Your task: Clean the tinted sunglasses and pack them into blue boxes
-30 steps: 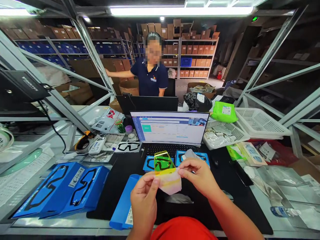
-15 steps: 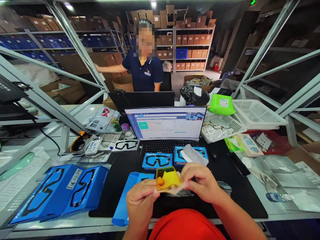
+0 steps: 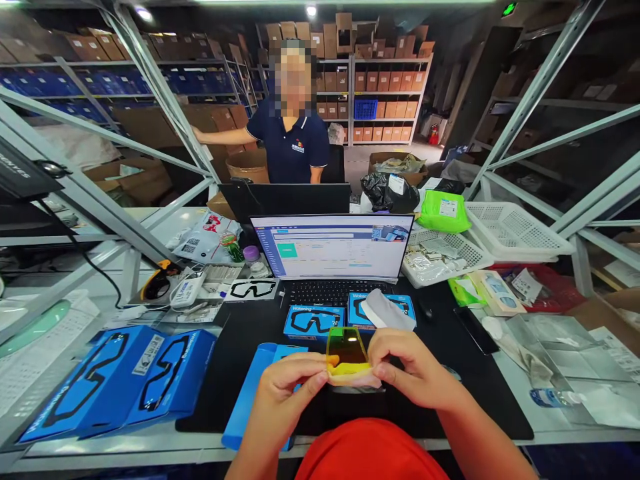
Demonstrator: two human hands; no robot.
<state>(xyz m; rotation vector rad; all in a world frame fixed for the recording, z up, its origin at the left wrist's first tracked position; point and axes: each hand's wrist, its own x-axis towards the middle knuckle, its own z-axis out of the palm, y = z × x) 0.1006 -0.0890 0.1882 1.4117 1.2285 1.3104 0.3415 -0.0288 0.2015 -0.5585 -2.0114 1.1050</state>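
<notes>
A yellow-tinted lens (image 3: pixel 349 341) is held up over the black desk mat, between my two hands. My left hand (image 3: pixel 293 390) pinches its left edge with thumb and fingers. On the other side, my right hand (image 3: pixel 407 367) is closed at its lower right edge, where a thin whitish sheet (image 3: pixel 357 381) runs along the bottom of the lens. Whether that sheet is film, paper or cloth I cannot tell. Under my left wrist lies a blue opened box (image 3: pixel 255 393). Just beyond the hands are a blue goggles box (image 3: pixel 314 321) and another one (image 3: pixel 383 309) topped by a white cloth-like piece (image 3: pixel 387 311).
A monitor (image 3: pixel 333 247) and keyboard (image 3: pixel 325 292) stand behind the boxes. Large blue boxes (image 3: pixel 100 383) lie at left. To the right are a phone (image 3: pixel 476 331), a mouse (image 3: pixel 425 311) and white baskets (image 3: pixel 517 227). Across the desk stands a person (image 3: pixel 295 143).
The lens has tilted more upright, showing more of its tinted face. Both hands have shifted slightly right, and the whitish sheet now sits along the lower edge.
</notes>
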